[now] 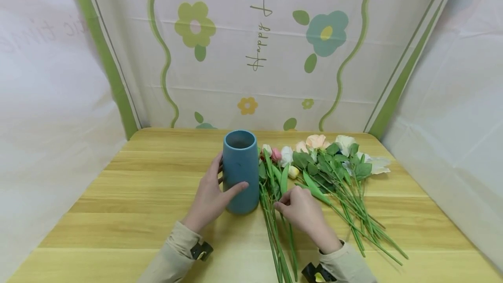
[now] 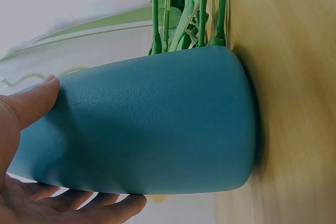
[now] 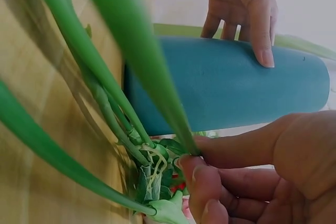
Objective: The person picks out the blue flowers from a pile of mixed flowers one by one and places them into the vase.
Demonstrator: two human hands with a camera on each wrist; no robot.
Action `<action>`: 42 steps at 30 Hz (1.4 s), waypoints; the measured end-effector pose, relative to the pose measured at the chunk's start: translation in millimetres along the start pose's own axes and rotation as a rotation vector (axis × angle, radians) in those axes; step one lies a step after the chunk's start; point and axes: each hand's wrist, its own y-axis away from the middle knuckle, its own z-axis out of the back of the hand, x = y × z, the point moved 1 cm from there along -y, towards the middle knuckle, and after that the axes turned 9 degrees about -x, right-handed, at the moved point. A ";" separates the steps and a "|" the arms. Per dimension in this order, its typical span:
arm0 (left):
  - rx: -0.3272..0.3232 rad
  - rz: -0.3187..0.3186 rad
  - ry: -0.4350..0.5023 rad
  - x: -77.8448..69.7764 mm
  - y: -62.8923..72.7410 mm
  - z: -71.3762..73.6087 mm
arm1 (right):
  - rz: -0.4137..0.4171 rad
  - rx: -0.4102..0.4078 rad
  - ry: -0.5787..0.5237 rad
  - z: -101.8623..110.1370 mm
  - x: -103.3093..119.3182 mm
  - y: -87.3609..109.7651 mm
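A tall blue vase (image 1: pixel 240 174) stands upright on the wooden table. My left hand (image 1: pixel 212 195) grips its left side, thumb across the front and fingers round the far side, as the left wrist view also shows. Just right of the vase lies a bunch of artificial flowers with long green stems (image 1: pixel 275 239), their white and pink heads (image 1: pixel 276 154) toward the back. My right hand (image 1: pixel 300 211) is over this bunch. In the right wrist view, its thumb and forefinger pinch one green flower stem (image 3: pixel 157 77); which bloom it bears is hidden.
Farther right lies a second bunch of flowers, with peach roses (image 1: pixel 316 141), a white rose (image 1: pixel 346 144), dark leaves and stems spread toward the front right. A printed cloth (image 1: pixel 271 86) hangs behind the wooden table (image 1: pixel 137 213), and pale cloth walls flank both sides.
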 end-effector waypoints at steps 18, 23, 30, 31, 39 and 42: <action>0.000 0.018 0.004 0.6 1.3 -0.1 | 0.027 0.056 0.016 -7.2 -3.6 1.3; 0.002 0.029 0.000 0.0 1.3 -0.1 | 0.037 0.054 0.025 -8.7 -3.1 2.2; -0.002 0.025 0.000 -0.1 1.3 0.2 | 0.033 0.072 0.063 -10.0 -4.1 3.6; -0.003 0.022 0.000 0.0 1.2 0.2 | 0.028 0.072 0.066 -9.9 -3.8 3.8; -0.001 0.017 -0.001 -0.4 0.3 0.5 | 0.010 0.069 0.060 -7.7 -1.9 4.6; 0.001 0.017 -0.003 -0.8 0.1 0.4 | 0.022 0.066 0.048 -6.2 -1.8 5.3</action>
